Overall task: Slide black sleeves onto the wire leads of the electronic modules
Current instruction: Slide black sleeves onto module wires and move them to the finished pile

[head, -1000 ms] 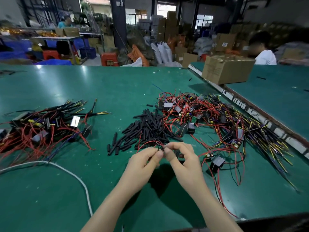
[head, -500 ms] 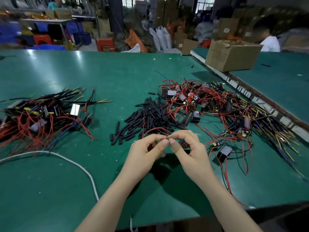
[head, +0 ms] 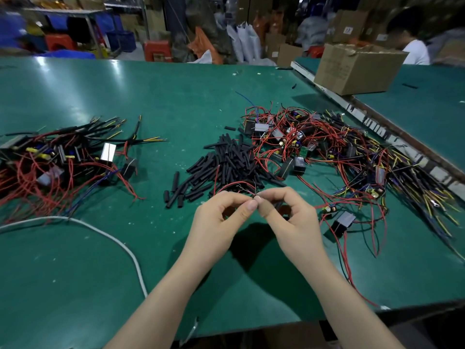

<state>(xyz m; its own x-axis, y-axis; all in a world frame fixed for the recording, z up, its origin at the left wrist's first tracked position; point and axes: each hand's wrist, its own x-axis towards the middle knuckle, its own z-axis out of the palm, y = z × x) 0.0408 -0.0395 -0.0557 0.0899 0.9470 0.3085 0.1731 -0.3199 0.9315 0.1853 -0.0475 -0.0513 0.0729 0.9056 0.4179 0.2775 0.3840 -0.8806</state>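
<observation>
My left hand (head: 221, 220) and my right hand (head: 292, 217) meet fingertip to fingertip above the green table (head: 176, 102), both pinching thin red wire leads (head: 234, 185) that arch up behind them. A dark part shows under my right palm; what it is stays hidden. Just behind my hands lies a heap of loose black sleeves (head: 224, 167). To the right spreads a tangle of modules with bare red and yellow leads (head: 327, 152). At far left lies a pile of modules with black sleeves on their leads (head: 57, 157).
A white cable (head: 105, 235) curves across the near left of the table. A cardboard box (head: 357, 69) stands on the adjoining table at back right, with a person in white behind it. One black module (head: 342, 222) lies right of my right hand.
The view has tilted down a little. My hands stay together at the same spot, still pinching the red leads; the wire tips now stick up above my fingertips.
</observation>
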